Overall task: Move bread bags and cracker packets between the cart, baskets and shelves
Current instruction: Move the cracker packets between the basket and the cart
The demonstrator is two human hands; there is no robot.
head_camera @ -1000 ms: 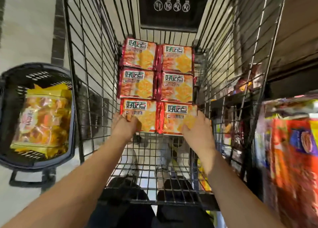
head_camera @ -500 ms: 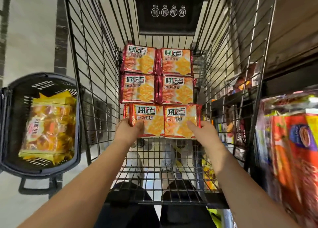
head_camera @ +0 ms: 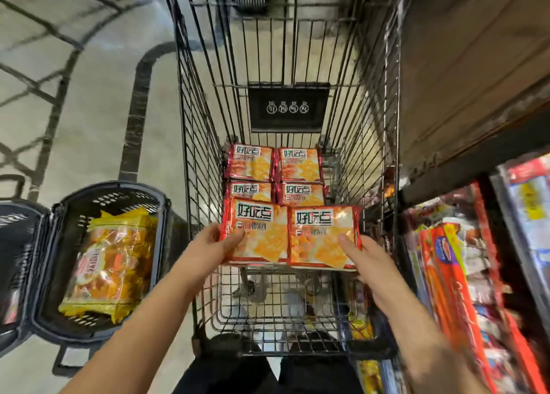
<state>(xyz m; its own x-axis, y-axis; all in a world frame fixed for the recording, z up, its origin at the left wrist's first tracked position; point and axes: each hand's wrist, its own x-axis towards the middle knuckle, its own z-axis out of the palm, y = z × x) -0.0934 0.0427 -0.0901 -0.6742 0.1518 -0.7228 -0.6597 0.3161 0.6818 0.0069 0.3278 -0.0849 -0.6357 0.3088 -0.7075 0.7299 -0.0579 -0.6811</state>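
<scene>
Two red-and-orange cracker packets are lifted side by side above the wire cart. My left hand grips the left cracker packet at its left edge. My right hand grips the right cracker packet at its lower right corner. Several more cracker packets lie flat in two columns on the cart floor behind them. A yellow bread bag lies in the dark plastic basket on the floor to the left.
A store shelf packed with red and orange packaged goods runs along the right, close against the cart. A black sign panel hangs on the cart's far end. My dark trouser legs show below the cart. Tiled floor lies to the left.
Both hands have raised the nearest two cracker packets off the cart floor toward me. The view has tilted up, showing more of the cart's far end.
</scene>
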